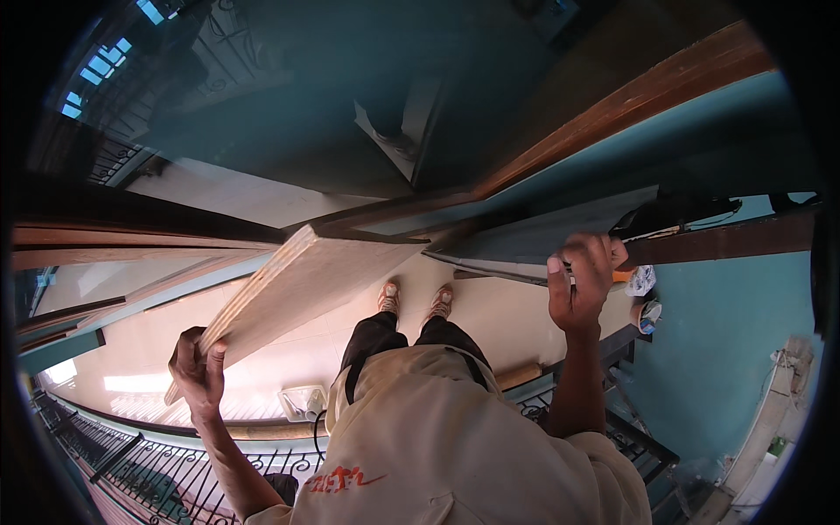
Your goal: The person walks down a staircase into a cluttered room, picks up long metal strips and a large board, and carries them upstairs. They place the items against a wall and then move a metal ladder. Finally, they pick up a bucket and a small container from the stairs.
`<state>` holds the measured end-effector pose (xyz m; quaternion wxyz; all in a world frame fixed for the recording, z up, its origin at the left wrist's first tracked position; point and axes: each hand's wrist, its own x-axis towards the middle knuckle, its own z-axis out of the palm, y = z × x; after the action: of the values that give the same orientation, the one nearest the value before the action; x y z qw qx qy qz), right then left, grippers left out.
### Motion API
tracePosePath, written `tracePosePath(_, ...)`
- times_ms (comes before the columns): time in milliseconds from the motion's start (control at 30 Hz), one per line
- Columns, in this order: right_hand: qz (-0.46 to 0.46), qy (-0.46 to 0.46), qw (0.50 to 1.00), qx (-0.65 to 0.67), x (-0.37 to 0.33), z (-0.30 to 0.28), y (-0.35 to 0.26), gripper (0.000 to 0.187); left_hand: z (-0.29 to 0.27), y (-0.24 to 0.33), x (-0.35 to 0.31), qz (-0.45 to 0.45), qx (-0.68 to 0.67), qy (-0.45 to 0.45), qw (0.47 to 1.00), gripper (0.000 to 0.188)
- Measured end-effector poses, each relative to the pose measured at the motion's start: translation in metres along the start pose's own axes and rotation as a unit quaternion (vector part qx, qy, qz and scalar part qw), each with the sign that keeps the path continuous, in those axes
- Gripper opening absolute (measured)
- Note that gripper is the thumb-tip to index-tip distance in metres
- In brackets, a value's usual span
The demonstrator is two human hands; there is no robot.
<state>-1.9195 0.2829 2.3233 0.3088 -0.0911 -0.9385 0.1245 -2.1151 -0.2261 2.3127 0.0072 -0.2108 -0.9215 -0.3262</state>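
Observation:
My left hand [199, 372] is closed on the layered edge of a long plywood board [332, 284]. The board slants up and away from it, its pale brown face toward the right. My right hand [584, 278] is raised on the other side, fingers curled around the near end of a thin grey panel [551, 229]. The panel's light lower edge runs into that hand, and the fingers hide part of the grip. Between the two boards, my shoes [390, 296] stand on the tiled floor.
Brown wooden frames [630, 105] border a dark glossy surface [289, 114] ahead. A black iron railing [175, 477] runs behind at the lower left, with a pale tray [303, 402] near it. Right, a small tub [647, 318] sits by the teal wall [744, 332].

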Motion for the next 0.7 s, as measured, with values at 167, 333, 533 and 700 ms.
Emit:
tracePosePath(167, 0.005, -0.021, 1.0, 0.016, -0.006, -0.007, 0.007, 0.015, 0.082, 0.091, 0.062, 0.036, 0.066, 0.014, 0.997, 0.039)
tracePosePath(333, -0.016, -0.02, 0.999, 0.04, -0.015, -0.013, 0.008, 0.021, 0.125, 0.153, 0.075, 0.122, 0.074, 0.025, 0.989, 0.04)
tracePosePath(533, -0.014, -0.041, 0.998, 0.046, -0.027, -0.019, 0.01, 0.031, 0.14, 0.225, 0.107, 0.214, 0.055, 0.034, 0.975, 0.041)
tracePosePath(700, -0.017, -0.037, 0.999, 0.033, -0.036, -0.021, 0.006, 0.042, 0.154, 0.279, 0.126, 0.176, 0.04, 0.007, 0.983, 0.04)
